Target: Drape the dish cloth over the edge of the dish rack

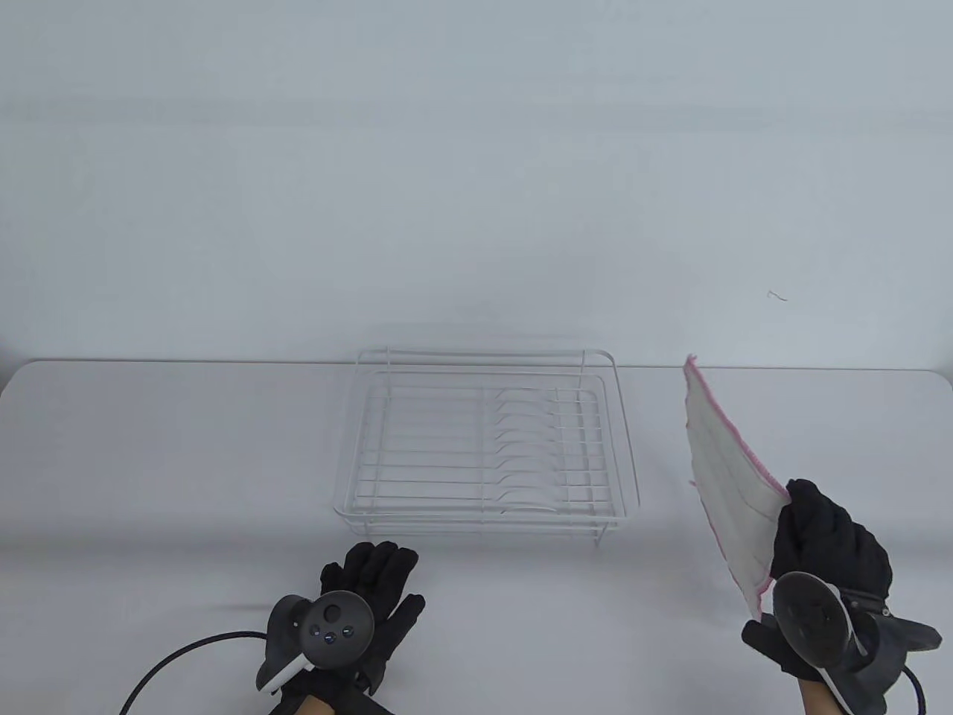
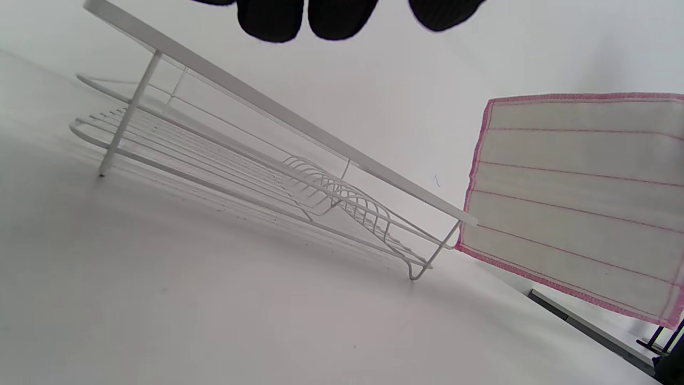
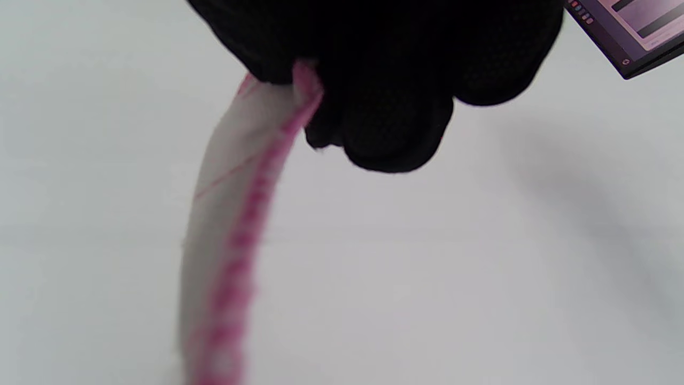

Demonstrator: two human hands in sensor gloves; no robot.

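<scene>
- My right hand (image 1: 826, 544) pinches the dish cloth (image 1: 726, 484) at one edge, its grip pressed tight on the pink hem; the cloth hangs in the air, right of the dish rack (image 1: 488, 439) and apart from it.
- I judge the cloth light, soft and floppy: it should fold over a wire easily but may slide off if hung unevenly.
- Holding by the hem suits it.
- My left hand (image 1: 357, 603) rests flat on the table (image 1: 149, 462), fingers spread, holding nothing.
</scene>
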